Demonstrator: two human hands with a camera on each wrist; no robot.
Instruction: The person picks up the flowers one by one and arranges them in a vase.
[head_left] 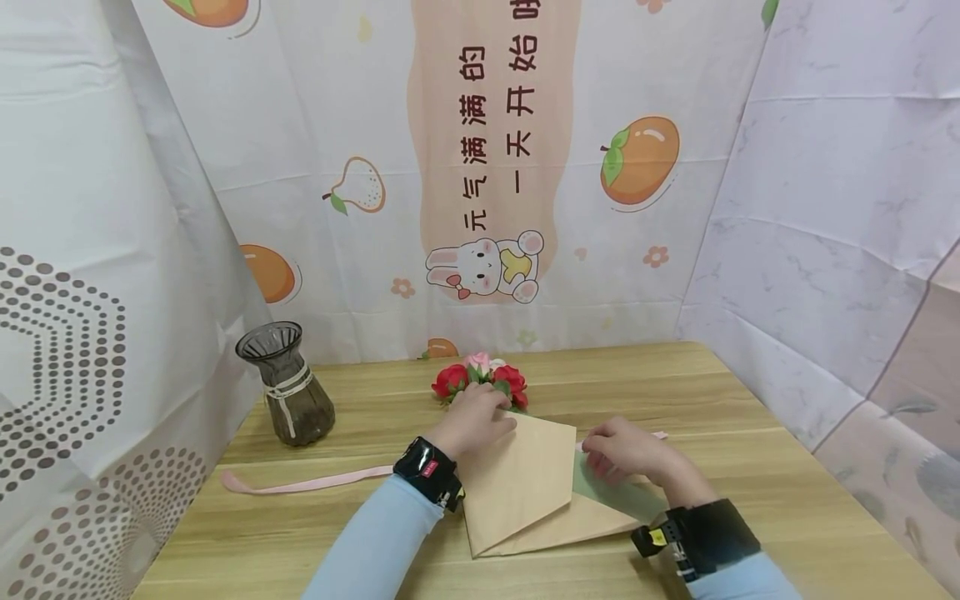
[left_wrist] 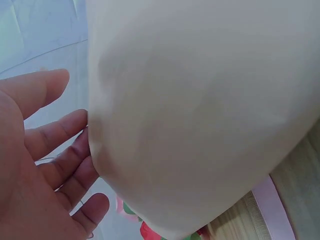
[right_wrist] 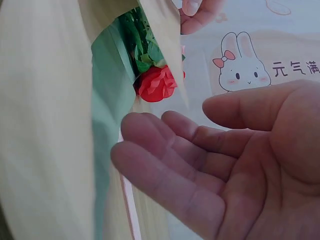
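A sheet of tan wrapping paper lies folded over a bunch of flowers, its green inner side showing at the right. Red roses and a pink rose stick out beyond its far edge; the stems are hidden under the paper. My left hand is at the upper left of the fold, fingertips against the paper's edge and thumb apart from it. Beside the green side hovers my right hand, fingers loosely bent with nothing between them. In the right wrist view a red rose shows inside the wrap.
A pink ribbon runs across the wooden table beneath the paper, emerging on both sides. At the back left stands a dark glass vase with cord around its neck. Printed cloth hangs behind the table and at both sides.
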